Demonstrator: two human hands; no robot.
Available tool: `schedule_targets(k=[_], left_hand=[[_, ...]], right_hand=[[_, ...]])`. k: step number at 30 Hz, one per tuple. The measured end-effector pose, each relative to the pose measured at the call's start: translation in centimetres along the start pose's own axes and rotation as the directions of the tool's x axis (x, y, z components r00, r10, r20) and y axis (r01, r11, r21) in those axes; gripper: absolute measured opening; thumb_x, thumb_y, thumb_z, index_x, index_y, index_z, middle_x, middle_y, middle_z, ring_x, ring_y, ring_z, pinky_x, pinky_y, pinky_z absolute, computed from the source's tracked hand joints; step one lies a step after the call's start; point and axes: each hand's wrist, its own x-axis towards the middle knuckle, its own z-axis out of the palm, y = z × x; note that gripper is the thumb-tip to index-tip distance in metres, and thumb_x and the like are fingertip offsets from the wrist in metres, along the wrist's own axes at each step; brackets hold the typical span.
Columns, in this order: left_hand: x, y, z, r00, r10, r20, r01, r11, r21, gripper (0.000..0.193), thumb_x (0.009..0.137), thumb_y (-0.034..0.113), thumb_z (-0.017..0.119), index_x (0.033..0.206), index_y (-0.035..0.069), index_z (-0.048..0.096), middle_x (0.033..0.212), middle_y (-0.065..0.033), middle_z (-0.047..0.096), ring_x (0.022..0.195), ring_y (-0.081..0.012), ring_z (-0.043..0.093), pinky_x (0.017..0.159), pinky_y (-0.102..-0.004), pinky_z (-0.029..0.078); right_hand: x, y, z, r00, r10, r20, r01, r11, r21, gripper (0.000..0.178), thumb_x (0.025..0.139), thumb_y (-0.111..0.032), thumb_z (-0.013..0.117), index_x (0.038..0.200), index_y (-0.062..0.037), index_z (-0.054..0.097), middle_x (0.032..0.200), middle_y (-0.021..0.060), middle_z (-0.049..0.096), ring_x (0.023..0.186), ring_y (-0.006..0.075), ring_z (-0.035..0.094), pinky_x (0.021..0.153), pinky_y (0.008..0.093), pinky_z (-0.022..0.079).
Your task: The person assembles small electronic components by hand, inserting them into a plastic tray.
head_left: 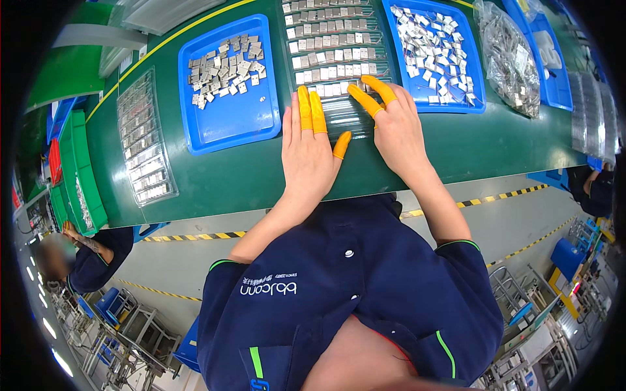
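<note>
Clear compartment tray (339, 72) under flat hands (306, 153) (394, 130), grip apart; blue trays (228, 120) (473, 65) flank it

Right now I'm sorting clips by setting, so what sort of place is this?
Most likely a factory assembly line. A long green work surface carries blue trays of small metal parts and a clear slotted tray with parts in rows. The left hand and right hand wear orange finger cots.

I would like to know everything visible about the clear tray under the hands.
The clear tray looks like thin transparent plastic with long rows. Its far rows hold small silvery flat parts; the rows nearest the person look empty. It lies flat on the green table, between two blue trays. The left hand and right hand rest on its near end.
</note>
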Motion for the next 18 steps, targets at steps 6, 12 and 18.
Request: schedule_targets(k=[6, 12, 18], left_hand=[[0.0, 0.2, 0.3, 1.0, -0.016, 0.003, 0.016, 1.0, 0.004, 0.066, 0.08, 0.032, 0.058, 0.124, -0.012, 0.033, 0.133, -0.0259, 0.03, 0.13, -0.0362, 0.02, 0.107, -0.0435, 0.016], [0.4, 0.7, -0.3, 1.0, 0.01, -0.005, -0.01, 0.997, -0.074, 0.062, 0.081, 0.029, 0.058, 0.126, -0.006, 0.035, 0.136, -0.023, 0.028, 0.131, -0.0351, 0.018, 0.106, -0.046, 0.014], [0.7, 0.4, -0.2, 0.996, 0.089, 0.03, -0.086, 0.991, -0.104, 0.063, 0.08, 0.029, 0.059, 0.128, -0.003, 0.034, 0.137, -0.0196, 0.027, 0.132, -0.0327, 0.018, 0.106, -0.0463, 0.013]], right_hand=[[-0.1, 0.1, -0.1, 1.0, -0.007, -0.029, 0.006, 1.0, -0.016, 0.035, 0.068, 0.003, 0.051, 0.101, -0.0038, 0.063, 0.106, 0.0124, 0.055, 0.104, 0.026, 0.048, 0.099, 0.0408, 0.03], [0.0, -0.5, -0.8, 0.996, 0.061, -0.058, -0.056, 0.995, 0.077, 0.043, 0.067, 0.005, 0.052, 0.108, -0.0064, 0.058, 0.107, 0.0083, 0.055, 0.103, 0.0215, 0.049, 0.104, 0.0441, 0.021], [-0.3, 2.7, -2.2, 0.954, 0.142, -0.265, -0.134, 0.99, 0.05, 0.031, 0.075, -0.001, 0.056, 0.105, -0.0076, 0.058, 0.105, 0.0074, 0.058, 0.1, 0.022, 0.052, 0.103, 0.0436, 0.021]])
